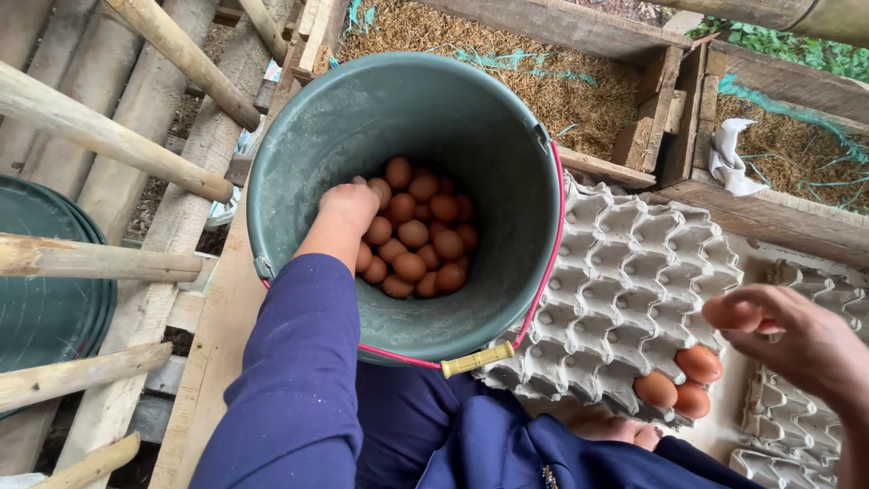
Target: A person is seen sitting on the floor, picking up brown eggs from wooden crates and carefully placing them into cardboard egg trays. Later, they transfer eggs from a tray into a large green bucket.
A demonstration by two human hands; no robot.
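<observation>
**Both hands working the eggs**

Left hand (pixel 348 206) is reaching down into the green bucket (pixel 299 172), fingers curled among the brown eggs (pixel 415 234) piled at its bottom; I cannot tell whether it is gripping one. I am holding a single egg (pixel 730 314) in my right hand (pixel 801 340), fingers closed around it, above the grey egg tray (pixel 625 272). Three tray eggs (pixel 679 380) are sitting at its near corner. Straw-filled wooden nest boxes (pixel 543 81) are lying beyond the bucket.

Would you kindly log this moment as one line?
left hand in green bucket on eggs | right hand holding egg above tray
</observation>
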